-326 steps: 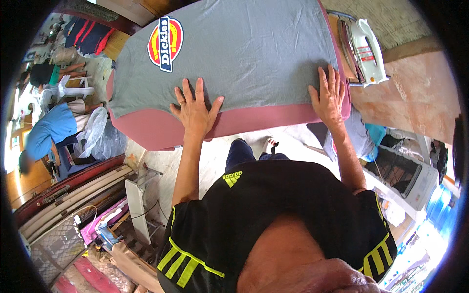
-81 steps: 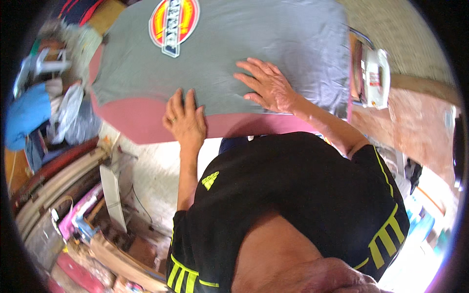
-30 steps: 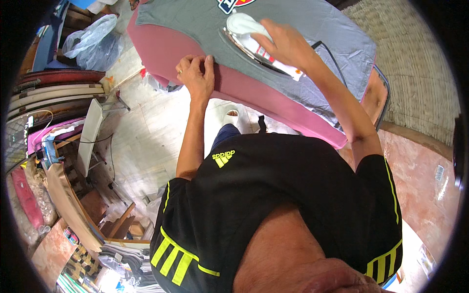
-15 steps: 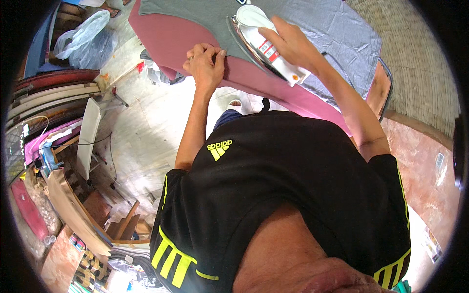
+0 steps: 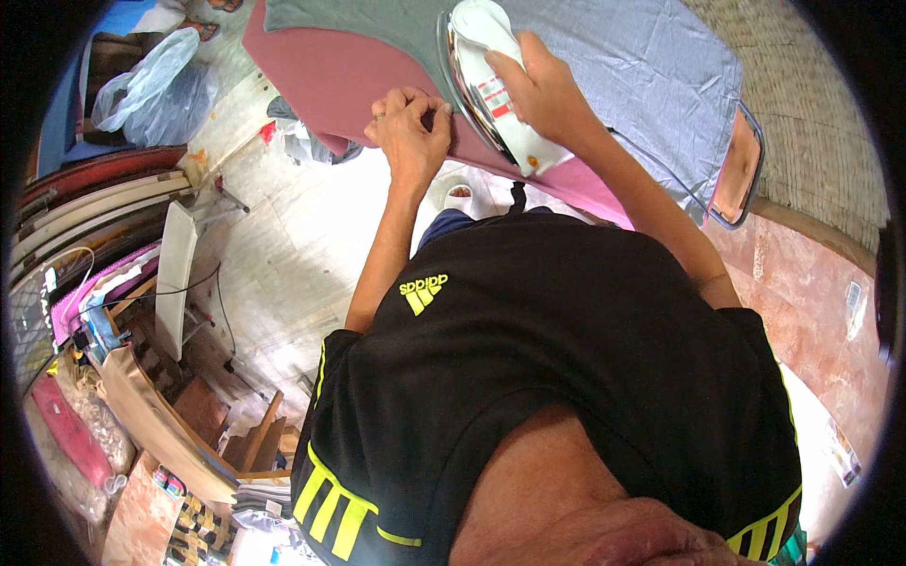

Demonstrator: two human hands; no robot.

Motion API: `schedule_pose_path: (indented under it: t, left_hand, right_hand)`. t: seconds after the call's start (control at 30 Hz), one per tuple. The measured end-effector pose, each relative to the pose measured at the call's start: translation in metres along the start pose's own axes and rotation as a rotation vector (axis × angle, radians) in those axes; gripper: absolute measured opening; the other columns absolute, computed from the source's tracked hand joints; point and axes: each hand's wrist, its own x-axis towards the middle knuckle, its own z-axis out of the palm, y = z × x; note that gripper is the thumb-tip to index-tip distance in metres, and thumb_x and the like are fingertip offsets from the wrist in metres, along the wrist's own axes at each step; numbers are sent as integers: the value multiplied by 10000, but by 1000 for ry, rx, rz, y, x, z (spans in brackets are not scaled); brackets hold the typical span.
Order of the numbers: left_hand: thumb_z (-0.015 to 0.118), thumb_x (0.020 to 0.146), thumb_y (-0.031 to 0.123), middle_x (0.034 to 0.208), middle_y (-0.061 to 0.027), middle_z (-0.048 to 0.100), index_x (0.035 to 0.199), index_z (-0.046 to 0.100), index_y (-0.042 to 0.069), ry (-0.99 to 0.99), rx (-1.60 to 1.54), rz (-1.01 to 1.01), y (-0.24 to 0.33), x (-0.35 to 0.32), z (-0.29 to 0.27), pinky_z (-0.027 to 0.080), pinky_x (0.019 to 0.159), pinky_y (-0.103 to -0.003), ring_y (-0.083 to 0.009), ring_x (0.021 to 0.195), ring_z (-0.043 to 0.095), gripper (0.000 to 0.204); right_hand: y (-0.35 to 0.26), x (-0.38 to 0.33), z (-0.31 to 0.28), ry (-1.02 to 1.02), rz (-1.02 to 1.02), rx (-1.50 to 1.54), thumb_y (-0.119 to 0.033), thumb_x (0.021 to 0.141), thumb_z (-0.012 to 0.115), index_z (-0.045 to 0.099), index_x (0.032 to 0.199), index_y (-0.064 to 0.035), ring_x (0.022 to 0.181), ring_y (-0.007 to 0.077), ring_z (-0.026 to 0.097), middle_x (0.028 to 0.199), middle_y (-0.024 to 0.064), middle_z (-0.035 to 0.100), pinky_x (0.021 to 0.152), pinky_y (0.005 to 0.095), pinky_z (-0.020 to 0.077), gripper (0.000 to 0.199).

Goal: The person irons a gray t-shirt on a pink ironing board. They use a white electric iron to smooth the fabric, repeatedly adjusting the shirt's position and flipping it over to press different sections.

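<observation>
My right hand [image 5: 552,99] grips the handle of a white clothes iron [image 5: 483,26] with a shiny metal base edge along its left side. The iron is over the pink cloth [image 5: 330,80], close to where it meets the grey-green cloth [image 5: 377,24]. To its left, my left hand [image 5: 412,137] has its fingers curled and its thumb drawn in at the near edge of the pink cloth, pinching it. The fingertips are partly hidden. A light blue cloth [image 5: 642,80] spreads out right of the iron.
The metal-framed board end [image 5: 736,174] shows at the right, beside a woven mat [image 5: 807,104]. Plastic bags [image 5: 170,94] and stacked boards [image 5: 104,203] stand at the left. A cable [image 5: 219,302] hangs by a white panel [image 5: 176,274]. Another person's foot [image 5: 200,30] shows at the upper left.
The iron has shifted slightly away from me and to the left, with my right hand still on it. My left hand keeps nearly the same place on the pink cloth.
</observation>
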Motion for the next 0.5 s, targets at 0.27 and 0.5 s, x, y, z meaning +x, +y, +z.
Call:
schedule_pose_path:
  t: [0.27, 0.5]
  left_hand:
    - [763, 819, 258, 1000, -25, 612, 859, 768, 111, 6, 6, 8, 2, 2, 1, 305, 915, -457, -258, 1053, 507, 153]
    - [762, 818, 267, 1009, -23, 621, 851, 760, 113, -21, 30, -17, 3, 1, 0, 320, 901, -462, -263, 1051, 515, 157]
  right_hand:
    - [4, -5, 0, 9, 17, 47, -330, 1016, 547, 517, 1011, 5, 575, 174, 617, 696, 148, 630, 523, 346, 476, 336]
    - [-2, -26, -10, -6, 14, -38, -306, 1011, 549, 507, 996, 23, 623, 220, 661, 761, 199, 662, 558, 367, 493, 333]
